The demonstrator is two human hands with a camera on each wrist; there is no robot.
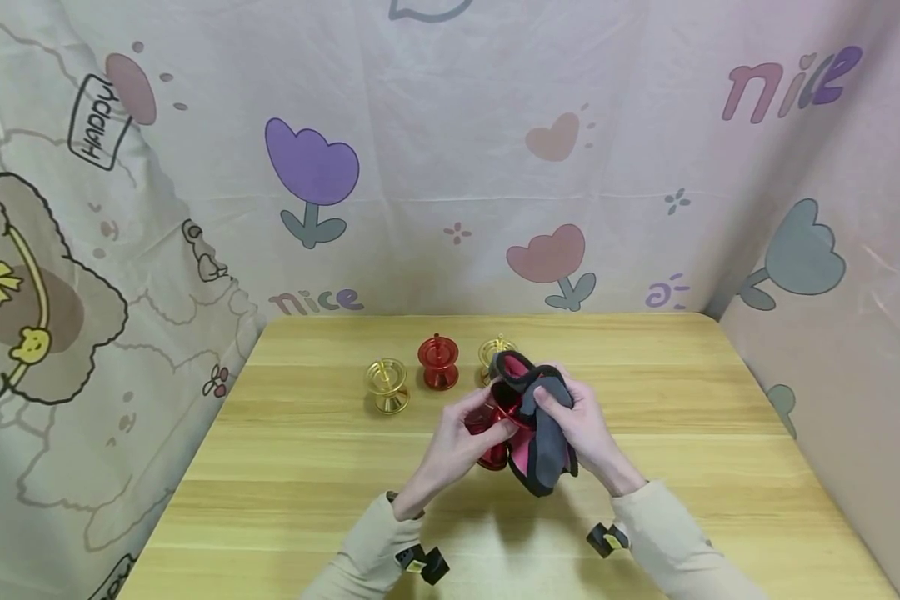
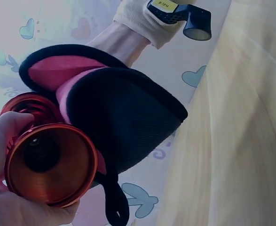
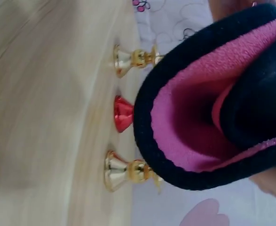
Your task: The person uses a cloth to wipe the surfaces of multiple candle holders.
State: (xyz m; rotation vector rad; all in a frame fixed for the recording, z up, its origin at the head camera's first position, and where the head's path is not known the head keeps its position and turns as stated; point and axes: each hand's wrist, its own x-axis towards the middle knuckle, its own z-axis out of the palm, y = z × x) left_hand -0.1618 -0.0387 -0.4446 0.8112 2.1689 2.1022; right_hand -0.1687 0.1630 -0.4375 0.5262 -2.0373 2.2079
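My left hand [image 1: 461, 437] grips a small red metal candle holder [image 1: 492, 452] above the table. In the left wrist view the holder's hollow round base [image 2: 79, 172] faces the camera, with the thumb and fingers around it. My right hand [image 1: 581, 421] holds a folded cloth [image 1: 549, 446], dark grey outside with pink lining and black edging, thumb on top. The cloth touches the red holder and partly covers it. A black loop [image 2: 116, 207] hangs from the cloth's edge. In the right wrist view the cloth's pink fold [image 3: 175, 122] hides most of the hands.
Behind the hands stand a gold candle holder [image 1: 387, 385], a red candle holder [image 1: 438, 362] and another gold one [image 1: 492, 348], partly hidden by the cloth. The wooden table [image 1: 285, 467] ends at a printed curtain [image 1: 435, 150] at the back and sides.
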